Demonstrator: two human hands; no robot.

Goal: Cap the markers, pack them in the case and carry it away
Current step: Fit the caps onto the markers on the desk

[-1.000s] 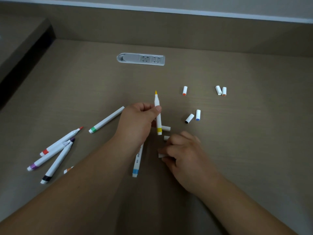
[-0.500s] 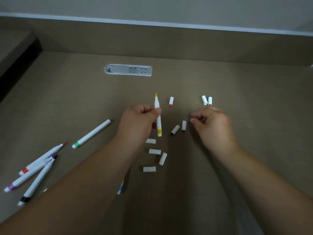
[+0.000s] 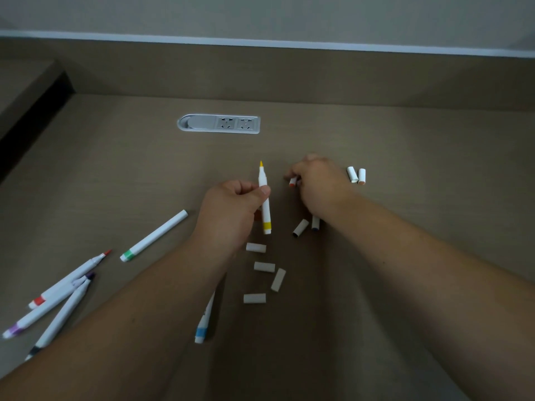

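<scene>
Yellow marker [image 3: 265, 198] uncapped, upright, tip up, pinched by left hand [image 3: 231, 209] between thumb and curled fingers, above desk [image 3: 115, 175]. Right hand [image 3: 318, 186] just right of it, fingers curled around red-ended cap [image 3: 293, 181]. Four white caps [image 3: 256, 247] lie below marker, two more [image 3: 300, 228] near right wrist, two [image 3: 356, 175] further right. Green marker [image 3: 153, 236] capped, left; three uncapped markers [image 3: 58, 296] at far left. Socket panel [image 3: 219, 123] behind.

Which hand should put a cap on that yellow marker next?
Probably the right hand: its fingers already pinch a red-ended cap, though yellow needs another. The left hand holds the yellow marker upright.
</scene>
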